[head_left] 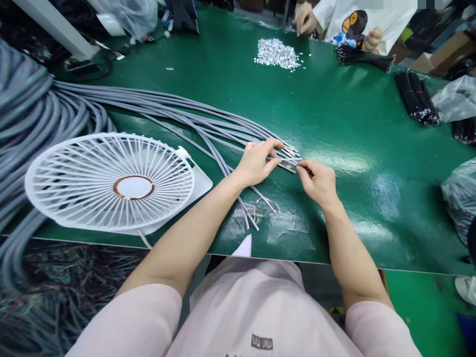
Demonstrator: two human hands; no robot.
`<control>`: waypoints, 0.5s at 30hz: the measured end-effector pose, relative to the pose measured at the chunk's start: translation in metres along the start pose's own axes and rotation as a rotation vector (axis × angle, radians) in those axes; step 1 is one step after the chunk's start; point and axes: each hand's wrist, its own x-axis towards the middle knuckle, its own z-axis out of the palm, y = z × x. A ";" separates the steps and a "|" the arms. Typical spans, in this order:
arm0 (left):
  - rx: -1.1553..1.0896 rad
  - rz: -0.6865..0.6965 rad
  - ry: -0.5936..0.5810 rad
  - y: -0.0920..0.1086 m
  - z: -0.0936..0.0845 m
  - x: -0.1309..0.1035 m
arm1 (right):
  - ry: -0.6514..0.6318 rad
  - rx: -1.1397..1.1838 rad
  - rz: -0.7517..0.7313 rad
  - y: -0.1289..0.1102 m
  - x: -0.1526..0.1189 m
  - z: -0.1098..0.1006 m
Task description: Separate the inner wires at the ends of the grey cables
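Several grey cables (178,106) run across the green table from the left, and their stripped, pale ends (292,149) lie near the middle. My left hand (259,161) is closed on one grey cable close to its end, with thumb and fingers around it. At the tip of that cable, my right hand (315,179) pinches; what lies between its fingertips is too small to make out. Nearer to me, a few separate cable ends (253,220) rest on the table, with thin loose strands (255,210) beside them.
A white fan (134,187) lies at my left, before large grey cable coils (22,109). Across the table, a co-worker's hand (305,19) is near a heap of silvery bits (277,53). Black wire bundles (414,96) and plastic bags (461,193) sit at the right.
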 end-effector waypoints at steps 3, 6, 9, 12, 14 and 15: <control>-0.001 -0.003 0.002 0.000 0.000 0.000 | 0.003 0.022 0.004 0.000 0.000 0.001; 0.001 0.000 -0.002 0.000 0.000 0.000 | 0.005 0.062 -0.002 0.000 0.000 0.003; 0.006 0.003 -0.004 0.000 0.001 0.000 | 0.010 0.102 -0.009 0.000 0.000 0.009; -0.008 0.003 -0.002 0.000 0.002 0.000 | 0.017 0.149 0.015 0.001 0.003 0.019; -0.029 -0.011 0.002 0.000 0.003 0.000 | 0.025 0.196 0.051 -0.002 0.005 0.025; -0.039 -0.024 0.005 0.000 0.003 0.000 | 0.033 0.237 0.074 -0.005 0.005 0.026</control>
